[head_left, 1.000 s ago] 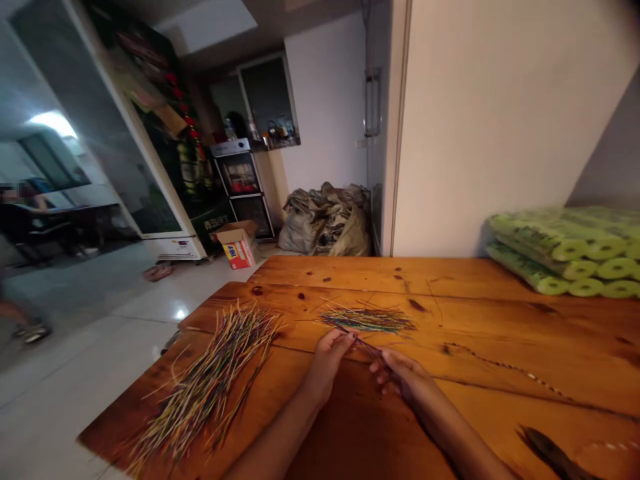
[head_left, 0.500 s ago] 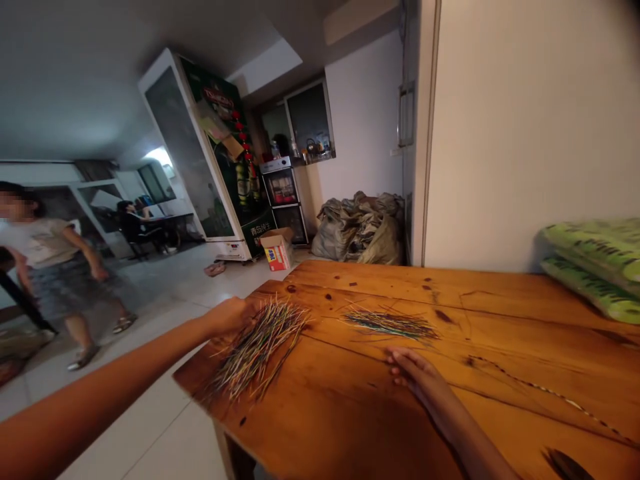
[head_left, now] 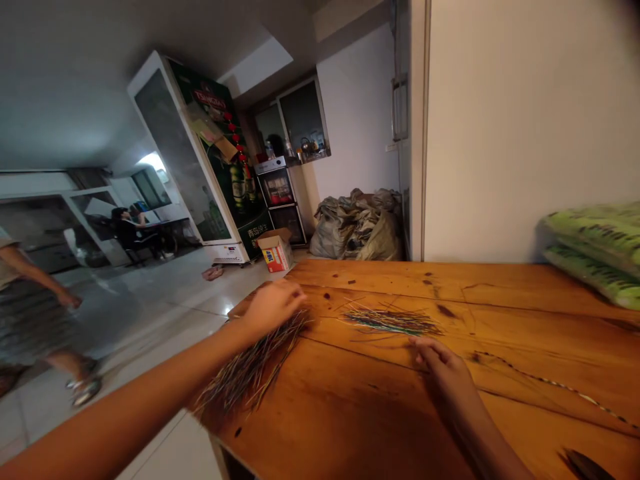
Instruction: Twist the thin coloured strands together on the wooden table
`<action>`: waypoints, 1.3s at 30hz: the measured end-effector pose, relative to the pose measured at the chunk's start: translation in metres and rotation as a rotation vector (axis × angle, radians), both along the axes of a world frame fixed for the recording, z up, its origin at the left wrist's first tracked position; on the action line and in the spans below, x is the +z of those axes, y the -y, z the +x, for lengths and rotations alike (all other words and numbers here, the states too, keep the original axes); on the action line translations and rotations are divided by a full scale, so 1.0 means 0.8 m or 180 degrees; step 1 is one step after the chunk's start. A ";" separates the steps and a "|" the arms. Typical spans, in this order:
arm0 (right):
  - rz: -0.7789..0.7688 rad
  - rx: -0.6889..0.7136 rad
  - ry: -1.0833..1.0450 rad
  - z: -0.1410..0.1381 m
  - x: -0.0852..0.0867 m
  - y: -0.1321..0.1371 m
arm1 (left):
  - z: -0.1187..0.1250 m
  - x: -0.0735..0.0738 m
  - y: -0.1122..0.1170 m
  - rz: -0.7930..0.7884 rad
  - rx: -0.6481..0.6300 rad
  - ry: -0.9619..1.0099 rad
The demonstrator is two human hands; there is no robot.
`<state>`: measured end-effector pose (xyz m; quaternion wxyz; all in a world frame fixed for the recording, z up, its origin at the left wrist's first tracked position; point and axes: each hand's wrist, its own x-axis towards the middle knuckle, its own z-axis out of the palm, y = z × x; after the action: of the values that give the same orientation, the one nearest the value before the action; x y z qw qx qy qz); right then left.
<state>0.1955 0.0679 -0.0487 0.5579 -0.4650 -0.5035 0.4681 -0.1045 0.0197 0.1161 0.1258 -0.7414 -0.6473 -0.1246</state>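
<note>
My left hand (head_left: 277, 305) hovers over the far end of a loose heap of thin coloured wires (head_left: 250, 373) at the table's left. Its fingers are drawn together and slightly smeared; whether a wire is between them is too small to see. A smaller bundle of similar wires (head_left: 393, 321) lies flatter in the middle of the wooden table (head_left: 345, 413). Just in front of that bundle is my right hand (head_left: 440, 360), thumb and fingers curled in a pinch. Anything thin in that pinch cannot be made out.
A twisted, dark-and-light cord (head_left: 545, 380) lies on the right, with a dark pointed object (head_left: 583, 463) at the lower edge. Green printed bags (head_left: 595, 250) are stacked by the wall. A person (head_left: 35, 293) stands at far left; another (head_left: 133, 227) sits farther back.
My left hand has moved right and up across the wire heap. My right hand has shifted slightly right. The person at left has moved closer, partly out of view.
</note>
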 end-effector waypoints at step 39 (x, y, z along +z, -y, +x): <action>0.0972 -0.0146 0.2109 0.008 0.001 0.001 | 0.163 -0.185 -0.089 0.0413 -0.1026 0.1040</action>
<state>0.2020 0.0668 -0.0476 0.4379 -0.5139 -0.7104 0.1988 0.0255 0.0906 -0.0319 0.0453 -0.7955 -0.5229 -0.3028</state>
